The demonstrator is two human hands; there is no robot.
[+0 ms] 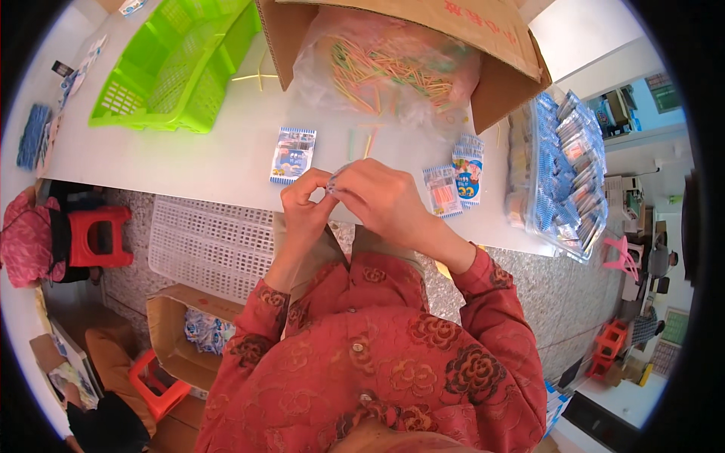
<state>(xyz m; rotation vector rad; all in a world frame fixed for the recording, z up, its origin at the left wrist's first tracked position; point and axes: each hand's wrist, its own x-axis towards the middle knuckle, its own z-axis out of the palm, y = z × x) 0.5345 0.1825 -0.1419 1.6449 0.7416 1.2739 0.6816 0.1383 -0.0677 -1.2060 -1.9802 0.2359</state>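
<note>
My left hand (303, 210) and my right hand (387, 198) meet at the table's front edge, fingertips pinched together. Between them shows a small, pale, shiny bit, mostly hidden by the fingers; its kind cannot be made out. Just beyond my left hand lies a blue-and-white packet (293, 155). To the right of my right hand are a clear-fronted packet with pinkish contents (443, 191) and a blue printed packet (469, 167), close together. A few thin coloured sticks (370, 142) lie on the table ahead of my hands.
An open cardboard box (507, 90) holds a clear bag of thin yellow, green and red sticks (393, 69). A green basket (192, 106) stands far left, a clear tray of packets (535, 215) right. Below are a white crate (211, 245) and a red stool (102, 235); people sit nearby.
</note>
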